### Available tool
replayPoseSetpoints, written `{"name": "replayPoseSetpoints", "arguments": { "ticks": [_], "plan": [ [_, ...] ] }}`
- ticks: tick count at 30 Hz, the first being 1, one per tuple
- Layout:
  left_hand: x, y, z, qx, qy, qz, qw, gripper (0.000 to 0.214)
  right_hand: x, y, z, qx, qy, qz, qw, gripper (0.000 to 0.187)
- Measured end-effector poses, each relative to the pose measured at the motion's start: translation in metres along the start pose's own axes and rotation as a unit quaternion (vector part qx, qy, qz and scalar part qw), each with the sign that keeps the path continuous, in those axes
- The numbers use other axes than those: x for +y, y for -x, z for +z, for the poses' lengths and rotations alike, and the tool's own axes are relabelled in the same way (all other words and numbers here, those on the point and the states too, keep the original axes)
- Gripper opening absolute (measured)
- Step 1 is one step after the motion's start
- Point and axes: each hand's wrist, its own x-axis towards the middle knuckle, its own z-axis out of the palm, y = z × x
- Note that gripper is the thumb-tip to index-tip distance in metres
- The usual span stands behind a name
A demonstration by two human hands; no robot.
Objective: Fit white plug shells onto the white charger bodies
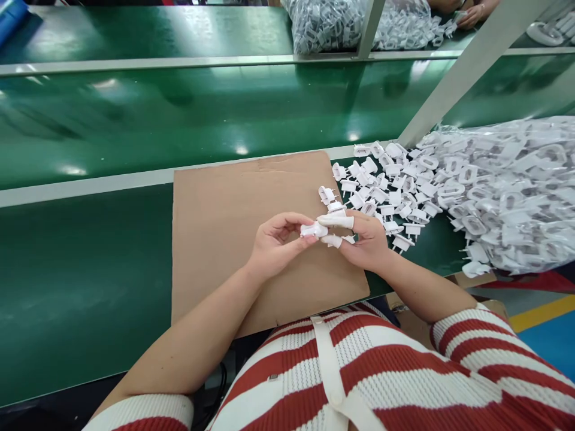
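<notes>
A small white plastic part [314, 230] is pinched between both hands, above a flat sheet of brown cardboard [233, 221]. My left hand [279, 242] grips its left end with thumb and fingertips. My right hand [362, 236], with white covers on its thumb and a finger, closes on the right end. Another small white piece shows at the right fingers; whether it is held I cannot tell. Just beyond the right hand lie loose white plastic parts with pins [380, 185], a few of them on the cardboard's right edge.
To the right, a large clear bag [516, 191] spills more white parts onto the green bench. A slanted metal post [467, 72] rises behind the pile. Across the green belt [179, 114] stands another filled bag [327, 27], near a co-worker's hand [471, 17].
</notes>
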Motion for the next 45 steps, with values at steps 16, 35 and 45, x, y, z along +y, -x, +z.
{"name": "replayPoseSetpoints", "arguments": {
  "ticks": [16,35,45],
  "plan": [
    [-0.002,0.011,0.008,0.066,-0.268,0.255,0.927,0.052,0.002,0.005,0.003,0.014,-0.023,0.063,0.998,0.027],
    [-0.01,0.008,0.0,0.005,-0.208,0.157,0.965,0.031,0.016,0.004,0.014,0.043,-0.025,0.055,0.997,0.029],
    [0.002,0.002,-0.004,0.015,0.092,-0.164,0.982,0.034,0.017,0.005,0.013,0.023,-0.097,0.079,0.992,0.029]
  ]
}}
